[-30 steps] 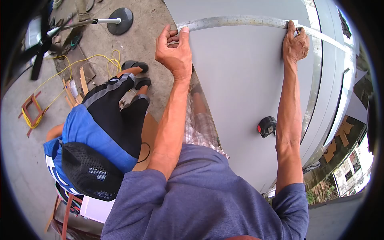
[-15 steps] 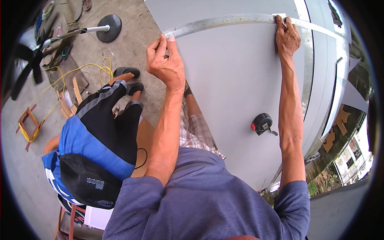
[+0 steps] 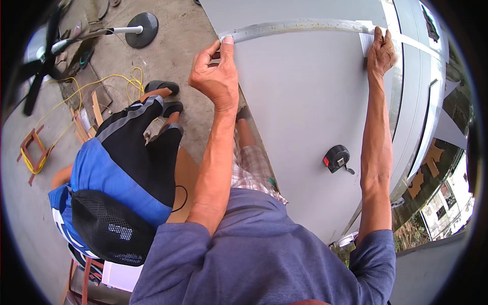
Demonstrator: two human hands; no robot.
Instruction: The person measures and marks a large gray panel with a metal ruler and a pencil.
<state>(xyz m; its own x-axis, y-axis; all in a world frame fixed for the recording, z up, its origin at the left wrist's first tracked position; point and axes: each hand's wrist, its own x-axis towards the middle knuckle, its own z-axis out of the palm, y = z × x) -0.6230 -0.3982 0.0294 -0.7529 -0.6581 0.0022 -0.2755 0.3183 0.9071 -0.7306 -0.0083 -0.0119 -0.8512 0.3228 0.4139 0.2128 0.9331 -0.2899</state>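
Room runs across the grey sheet (image 3: 295,101) before the ruler (image 3: 295,25), broken by the tape measure (image 3: 336,158)

Looks smooth and matt on the panel (image 3: 290,101); like shiny metal on the ruler (image 3: 305,25), from the left edge inward; like black plastic on the tape (image 3: 335,157). Appears rough, concrete-like on the floor (image 3: 178,51) past the left edge; matt cloth on the grey-blue shirt (image 3: 259,244).
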